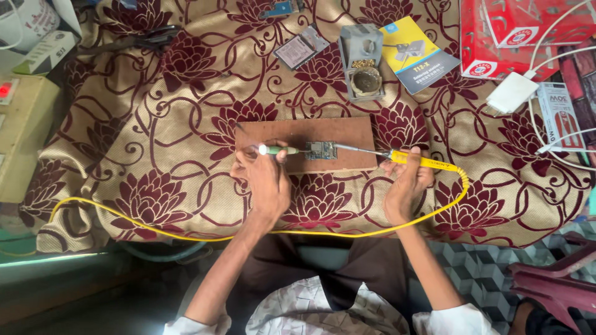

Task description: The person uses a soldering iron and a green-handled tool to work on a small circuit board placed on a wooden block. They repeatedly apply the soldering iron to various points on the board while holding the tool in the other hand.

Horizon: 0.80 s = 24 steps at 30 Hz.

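- Patterned cloth (155,124), beige with dark red flowers, covers the work surface; a brown wooden board (347,133) lies on it in front of the person.
- Circuit board (320,150): small, bluish, with what look like small parts on its face. It lies flat near the middle of the wooden board's near edge, between the two hands.
- Right hand (406,183): closed around the yellow handle of the soldering iron (397,156), held like a pen. The thin metal tip reaches left to the right edge of the circuit board and appears to touch it.
- Left hand (264,180): fingers pinched around a slim green-and-white tool (277,149), whose end meets the left side of the circuit board. Its exact kind cannot be told at this size; possibly a flux pen or solder dispenser.
- Yellow cable (310,234): runs from the iron handle, loops along the near edge of the cloth, and leads off to the left.
- Progress: both tools are at the circuit board, so joint work is judged to be in hand. Finished or unfinished joints cannot be made out.
- Surroundings: a grey iron stand (361,62) with brass cleaning wool, a yellow booklet (419,53), a red box (515,31) and a white charger (512,93) lie beyond the board.
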{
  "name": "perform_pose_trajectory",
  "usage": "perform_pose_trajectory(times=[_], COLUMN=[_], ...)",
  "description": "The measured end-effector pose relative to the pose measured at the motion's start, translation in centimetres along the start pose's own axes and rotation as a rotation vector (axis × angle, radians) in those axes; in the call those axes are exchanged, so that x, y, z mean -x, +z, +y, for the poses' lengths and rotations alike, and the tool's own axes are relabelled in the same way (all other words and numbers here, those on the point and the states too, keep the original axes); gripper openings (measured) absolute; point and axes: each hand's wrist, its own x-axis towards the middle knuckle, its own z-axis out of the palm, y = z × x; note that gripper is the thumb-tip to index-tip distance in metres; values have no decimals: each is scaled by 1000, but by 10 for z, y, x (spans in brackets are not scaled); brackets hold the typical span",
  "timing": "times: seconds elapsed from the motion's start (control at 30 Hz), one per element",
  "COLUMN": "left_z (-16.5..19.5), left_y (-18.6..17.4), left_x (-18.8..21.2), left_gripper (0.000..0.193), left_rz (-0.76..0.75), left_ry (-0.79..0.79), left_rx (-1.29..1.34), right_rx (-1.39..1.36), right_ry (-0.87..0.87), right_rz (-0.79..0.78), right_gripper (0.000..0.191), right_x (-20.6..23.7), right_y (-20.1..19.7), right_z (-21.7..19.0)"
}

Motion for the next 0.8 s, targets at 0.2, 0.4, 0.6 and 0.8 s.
perform_pose_trajectory(times=[0.2, 0.4, 0.6, 0.8], left_z=[-2, -8, 6, 16], left_y=[4, 3, -3, -11], left_x=[3, 5, -4, -3], left_gripper=[20, 35, 23, 24], left_rz=[22, 96, -15, 14], left_ry=[7, 230, -7, -54], left_rx=[-80, -260, -81, -78], right_rx=[83, 25, 33, -47], right_ry=[-29, 50, -102, 21], right_rz=[-31, 127, -53, 53], right_gripper=[33, 29, 31, 32], right_x=[1, -2, -5, -13], right_y=[0, 3, 10, 10], right_z=[-4, -5, -12, -32])
